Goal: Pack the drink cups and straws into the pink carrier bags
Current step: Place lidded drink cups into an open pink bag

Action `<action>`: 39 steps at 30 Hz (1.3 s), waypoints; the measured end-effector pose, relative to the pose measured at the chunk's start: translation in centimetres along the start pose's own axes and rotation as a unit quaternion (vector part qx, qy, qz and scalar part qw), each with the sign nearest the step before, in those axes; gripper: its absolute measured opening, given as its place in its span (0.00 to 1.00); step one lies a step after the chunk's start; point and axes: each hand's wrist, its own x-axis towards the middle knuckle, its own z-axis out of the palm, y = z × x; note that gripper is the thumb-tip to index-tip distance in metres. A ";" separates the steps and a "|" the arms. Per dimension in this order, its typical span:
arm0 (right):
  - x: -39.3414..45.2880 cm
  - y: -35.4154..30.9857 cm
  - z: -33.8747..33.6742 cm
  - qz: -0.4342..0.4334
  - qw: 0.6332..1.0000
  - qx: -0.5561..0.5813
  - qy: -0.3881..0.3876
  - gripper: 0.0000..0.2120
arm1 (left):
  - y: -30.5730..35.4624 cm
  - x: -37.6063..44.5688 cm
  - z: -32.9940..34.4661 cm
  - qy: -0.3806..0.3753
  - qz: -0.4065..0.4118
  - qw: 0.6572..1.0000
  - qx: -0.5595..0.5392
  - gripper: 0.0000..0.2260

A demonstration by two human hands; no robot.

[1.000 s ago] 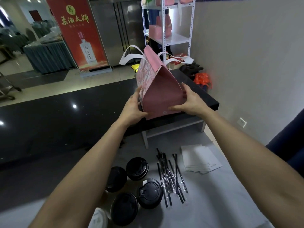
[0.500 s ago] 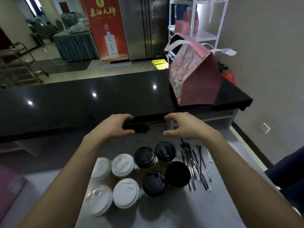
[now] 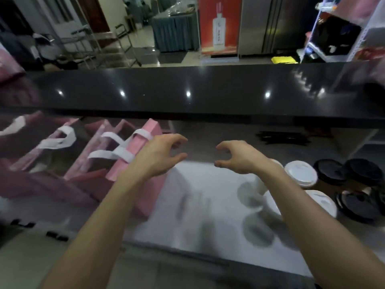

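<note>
Bags (image 3: pixel 133 155) seemingly upright, handles up.

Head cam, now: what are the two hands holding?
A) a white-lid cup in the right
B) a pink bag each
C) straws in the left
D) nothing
D: the left hand and right hand hover with loosely curled fingers, nothing between them.

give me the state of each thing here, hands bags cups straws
left hand: empty, fingers loosely curled
right hand: empty, fingers loosely curled
pink carrier bags: upright in a row, unpacked
white-lidded cups: lidded, upright
black-lidded cups: lidded, upright
straws: bundled, lying flat
</note>
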 end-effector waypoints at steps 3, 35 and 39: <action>2.8 -5.9 3.1 -0.029 0.999 0.020 0.000 0.33 | -5.0 -3.0 -3.1 0.082 -0.014 0.995 -0.053 0.15; 6.3 -9.8 0.4 0.024 0.999 0.019 0.032 0.31 | -9.8 -1.4 -5.1 -0.041 0.108 0.993 0.002 0.21; 5.3 -8.3 -1.1 0.069 0.991 -0.015 0.113 0.22 | -11.8 0.2 -5.4 0.042 0.084 0.996 0.006 0.22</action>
